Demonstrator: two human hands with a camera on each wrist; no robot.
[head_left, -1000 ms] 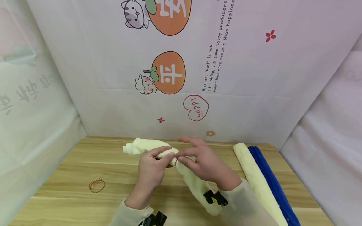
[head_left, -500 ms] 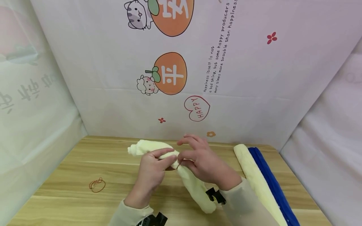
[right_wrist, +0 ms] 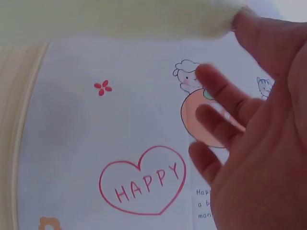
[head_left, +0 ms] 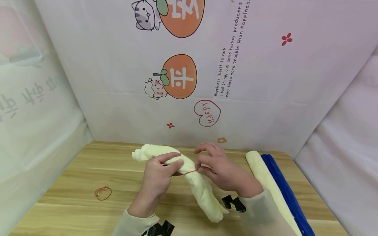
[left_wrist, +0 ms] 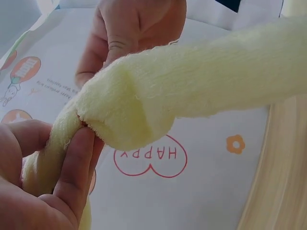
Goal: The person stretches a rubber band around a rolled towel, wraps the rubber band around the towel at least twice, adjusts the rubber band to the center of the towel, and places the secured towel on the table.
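Note:
A rolled pale yellow towel (head_left: 203,193) is held in the air above the table, bent near its middle. My left hand (head_left: 159,173) grips it left of the bend, thumb on top. A thin reddish band (head_left: 190,172) crosses the towel just right of that thumb; whether it is elastic or string I cannot tell. At the band's right end, my right hand (head_left: 220,167) pinches it between thumb and index finger, the other fingers spread. In the left wrist view the towel (left_wrist: 230,72) shows a fold beside the left fingertips. The right wrist view hides the band.
A similar loose reddish band (head_left: 103,193) lies on the wooden table (head_left: 71,216) at the left. On the right, a rolled pale yellow towel (head_left: 268,183) lies beside a rolled blue towel (head_left: 284,186). A printed white sheet (head_left: 254,124) stands behind the table.
My right hand has drawn away to the right from the left fingers, pulling the band out across the towel. The towel's lower end has swung slightly left and a loose flap shows there.

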